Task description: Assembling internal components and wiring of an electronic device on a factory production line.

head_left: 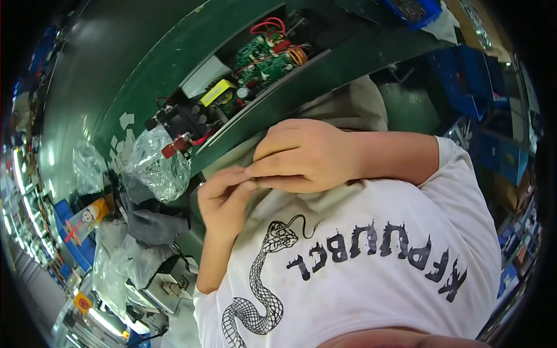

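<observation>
**Left hand (225,200) and right hand (307,153) meet tip to tip beside an open-topped electronics unit (278,83)!**

Here in the head view, all eyes go to the middle: the fingertips of both hands touch just in front of the white T-shirt (371,249), the one with the snake print. The left grip is pinched, thumb against index finger; the right grip is curled over, its fingers bent toward the left hand's tips. Is there something small between them? The fingers cover the spot, so I cannot tell.

And just beyond, the unit lies at a slant on the green tabletop (168,43), near the right hand but apart from it. What a busy interior! A green circuit board (258,61) fills the far half, with a copper-coloured coil (297,55) at its side and red wires (268,24) looping above. Nearer the left end sits a yellow-wrapped block (217,93), and a red terminal (176,147) juts out at the corner.

Over on the left, a clear plastic bag (159,168) lies crumpled right by that terminal, white scraps (122,145) next to it, dark grey cloth (154,223) below. Top right, a blue bin (415,13) holds small parts!
</observation>
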`<state>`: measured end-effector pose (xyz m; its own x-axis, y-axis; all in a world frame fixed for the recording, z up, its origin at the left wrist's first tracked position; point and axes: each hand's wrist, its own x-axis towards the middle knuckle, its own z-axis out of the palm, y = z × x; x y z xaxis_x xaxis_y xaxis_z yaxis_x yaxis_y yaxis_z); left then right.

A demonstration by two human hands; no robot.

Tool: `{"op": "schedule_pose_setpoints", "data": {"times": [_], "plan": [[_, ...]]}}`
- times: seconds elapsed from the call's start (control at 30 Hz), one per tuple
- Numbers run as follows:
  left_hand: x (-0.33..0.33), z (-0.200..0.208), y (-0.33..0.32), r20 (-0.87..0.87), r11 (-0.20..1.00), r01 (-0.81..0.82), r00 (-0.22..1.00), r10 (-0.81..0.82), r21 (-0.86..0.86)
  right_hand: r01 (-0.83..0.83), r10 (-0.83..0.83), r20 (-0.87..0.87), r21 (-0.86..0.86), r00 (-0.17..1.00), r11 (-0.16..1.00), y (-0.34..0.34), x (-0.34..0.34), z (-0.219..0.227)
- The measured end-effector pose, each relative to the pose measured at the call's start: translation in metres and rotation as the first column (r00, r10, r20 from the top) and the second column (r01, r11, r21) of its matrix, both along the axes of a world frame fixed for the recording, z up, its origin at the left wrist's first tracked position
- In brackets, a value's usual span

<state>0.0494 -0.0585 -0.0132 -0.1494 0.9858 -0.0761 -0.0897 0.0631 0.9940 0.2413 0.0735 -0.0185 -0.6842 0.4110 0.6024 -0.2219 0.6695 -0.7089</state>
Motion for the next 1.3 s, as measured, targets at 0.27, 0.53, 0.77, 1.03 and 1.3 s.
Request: {"op": "schedule_pose_setpoints", "data": {"times": [0.27, 0.53, 0.77, 1.03, 1.3], "plan": [[0.006, -0.012, 0.013, 0.468, 0.937, 0.18, 0.884, -0.02, -0.299, 0.034, -0.029, 0.106, -0.04, 0.994, 0.999, -0.008, 0.021, -0.012], [0.003, -0.018, 0.006, 0.55, 0.861, 0.211, 0.83, 0.093, -0.464, -0.071, 0.149, 0.245, -0.3, 0.958, 0.951, -0.001, 0.012, -0.01], [0.001, -0.023, 0.015, 0.267, 0.932, -0.15, 0.932, 0.245, -0.33, 0.39, -0.491, 0.195, 0.395, 0.849, 0.831, 0.017, -0.021, -0.047], [-0.016, -0.029, 0.01, 0.192, 0.951, -0.148, 0.96, 0.204, -0.272, 0.382, -0.521, 0.087, 0.579, 0.849, 0.72, 0.018, -0.028, -0.051], [-0.025, -0.032, 0.018, 0.21, 0.958, -0.145, 0.957, 0.2, -0.249, 0.342, -0.491, 0.117, 0.58, 0.863, 0.739, 0.025, -0.029, -0.043]]}}
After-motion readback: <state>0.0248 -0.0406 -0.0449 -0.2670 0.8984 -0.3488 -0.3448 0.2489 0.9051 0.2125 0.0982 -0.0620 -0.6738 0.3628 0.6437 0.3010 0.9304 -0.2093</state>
